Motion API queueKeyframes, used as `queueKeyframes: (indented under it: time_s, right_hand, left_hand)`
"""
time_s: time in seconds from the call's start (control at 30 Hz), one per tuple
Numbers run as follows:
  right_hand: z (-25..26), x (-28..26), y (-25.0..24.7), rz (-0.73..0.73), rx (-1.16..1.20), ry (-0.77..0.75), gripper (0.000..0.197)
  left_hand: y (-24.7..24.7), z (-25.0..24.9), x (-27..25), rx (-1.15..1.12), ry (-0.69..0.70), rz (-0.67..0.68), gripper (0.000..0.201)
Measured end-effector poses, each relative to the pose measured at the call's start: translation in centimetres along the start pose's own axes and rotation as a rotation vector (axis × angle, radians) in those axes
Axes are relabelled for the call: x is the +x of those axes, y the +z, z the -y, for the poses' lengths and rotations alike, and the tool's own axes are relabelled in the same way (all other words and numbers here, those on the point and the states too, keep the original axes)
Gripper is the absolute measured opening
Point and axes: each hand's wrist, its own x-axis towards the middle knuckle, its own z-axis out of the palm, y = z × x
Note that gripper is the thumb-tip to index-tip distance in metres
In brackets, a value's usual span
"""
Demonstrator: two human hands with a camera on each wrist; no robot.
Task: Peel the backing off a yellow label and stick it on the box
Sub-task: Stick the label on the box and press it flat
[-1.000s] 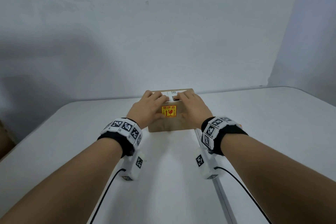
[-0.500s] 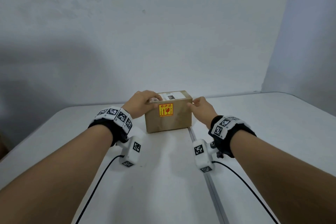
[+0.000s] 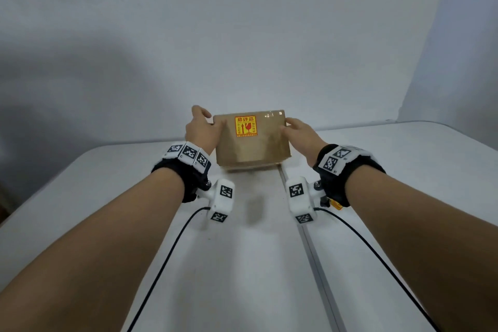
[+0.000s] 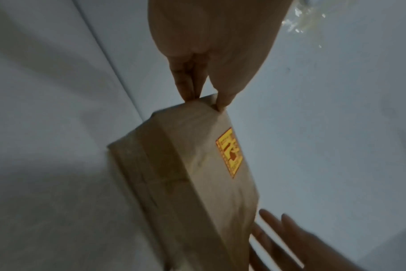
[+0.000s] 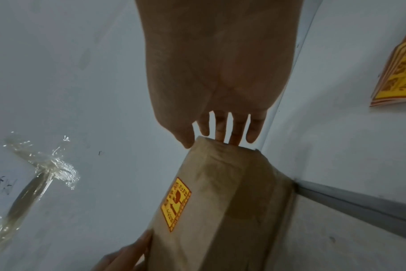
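A brown cardboard box (image 3: 253, 143) stands tipped up near the table's far edge, its broad face toward me. The yellow label (image 3: 245, 126) with red print is stuck on the upper part of that face. My left hand (image 3: 207, 121) grips the box's left end, thumb on the labelled face and fingers behind. My right hand (image 3: 287, 125) holds the right end the same way. In the left wrist view my left hand (image 4: 206, 100) pinches a corner of the box (image 4: 174, 165) near the label (image 4: 230, 152). The right wrist view shows my right hand (image 5: 211, 141) at the box (image 5: 220, 201) above the label (image 5: 175, 203).
The white table (image 3: 256, 264) has a metal seam (image 3: 310, 245) running toward me from under the box. A stack of yellow label sheets (image 5: 401, 73) lies on the table to the right. Crumpled clear tape (image 5: 42, 165) sticks to the wall behind.
My hands left the top of the box and took hold of its two ends. The box tipped up, so its labelled face now looks at me.
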Motion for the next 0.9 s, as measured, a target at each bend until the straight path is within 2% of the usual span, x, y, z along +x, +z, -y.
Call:
queueKeyframes:
  time_s: [0.07, 0.13, 0.23, 0.33, 0.47, 0.53, 0.67, 0.9]
  right_hand:
    - [0.1, 0.4, 0.0, -0.004, 0.019, 0.023, 0.055]
    - [-0.3, 0.9, 0.3, 0.015, 0.011, 0.034, 0.059]
    - [-1.0, 1.3, 0.8, 0.038, -0.007, 0.036, 0.057]
    - [-1.8, 1.4, 0.9, 0.015, -0.001, 0.032, 0.054]
    - [-2.7, 1.3, 1.0, -0.017, 0.011, 0.029, 0.054]
    - [-2.9, 1.1, 1.0, -0.024, 0.01, 0.035, 0.054]
    - [-2.6, 0.4, 0.7, -0.047, -0.044, 0.024, 0.052]
    - [-0.9, -0.2, 0.4, -0.05, -0.168, -0.048, 0.048]
  left_hand:
    - [0.0, 0.1, 0.3, 0.002, -0.067, 0.034, 0.028]
    - [0.4, 0.3, 0.2, 0.062, -0.065, 0.135, 0.025]
    - [1.0, 0.3, -0.8, 0.262, 0.042, 0.313, 0.035]
    - [1.0, 0.6, -1.6, 0.308, 0.165, 0.396, 0.038]
    - [1.3, 1.9, -1.7, 0.5, 0.298, 0.554, 0.082]
    - [1.3, 2.4, -1.7, 0.533, 0.308, 0.563, 0.087]
    - [1.5, 2.5, -1.5, 0.52, 0.3, 0.509, 0.083]
    - [1.5, 1.7, -1.0, 0.533, 0.333, 0.452, 0.06]
